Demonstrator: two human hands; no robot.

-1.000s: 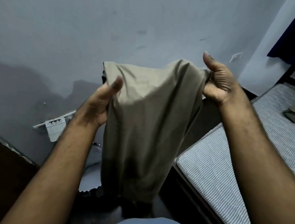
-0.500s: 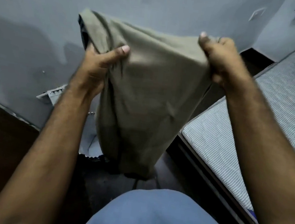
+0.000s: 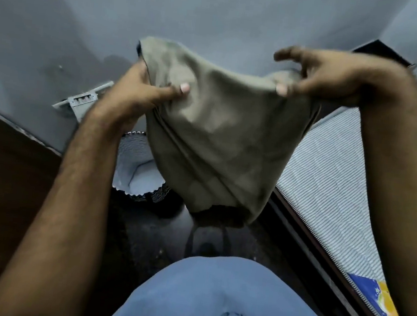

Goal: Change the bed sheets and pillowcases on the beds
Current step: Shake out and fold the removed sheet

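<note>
Pillowcase [image 3: 220, 138] is hanging stretched between left hand [image 3: 133, 97] and right hand [image 3: 323, 74], both pinching its top edge, probably to open it.

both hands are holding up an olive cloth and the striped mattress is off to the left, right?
Not quite: in the head view the striped mattress lies to the right, not the left. Both hands, left and right, do hold up the olive cloth.

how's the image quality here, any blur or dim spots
Head view: dim, flat light; motion blur smears the right hand and the olive cloth; the left hand is a bit sharper; wide-angle bending curves the striped mattress; soft shadows darken the wall.
</note>
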